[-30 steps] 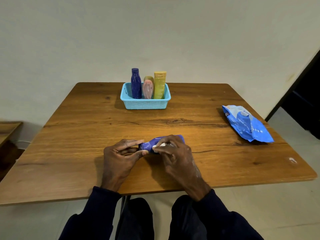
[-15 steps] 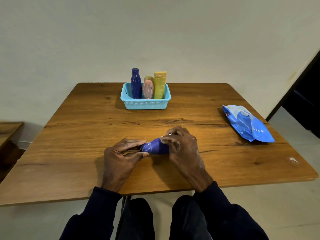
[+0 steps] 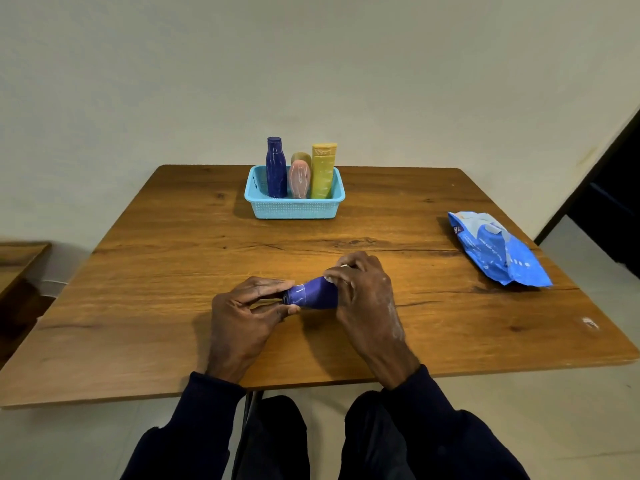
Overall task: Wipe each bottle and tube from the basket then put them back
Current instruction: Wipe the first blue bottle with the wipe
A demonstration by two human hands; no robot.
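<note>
A purple tube (image 3: pixel 313 296) lies sideways just above the wooden table (image 3: pixel 173 271), near its front edge. My left hand (image 3: pixel 242 313) pinches its cap end between thumb and fingers. My right hand (image 3: pixel 363 292) curls over the tube's other end, with a bit of white wipe (image 3: pixel 341 268) showing under the fingers. At the back stands a light blue basket (image 3: pixel 294 209) holding a dark blue bottle (image 3: pixel 275 168), a pink bottle (image 3: pixel 299 178), a yellow tube (image 3: pixel 323 171) and an olive item (image 3: pixel 301 156) behind the pink one.
A blue pack of wipes (image 3: pixel 498 251) lies on the right side of the table. A plain wall stands behind the table. A second wooden surface (image 3: pixel 17 261) shows at the far left. A dark doorway (image 3: pixel 609 209) is at the right.
My right hand has slid along the tube from its middle to the far end, away from the cap. The left hand has kept its pinch on the cap end.
</note>
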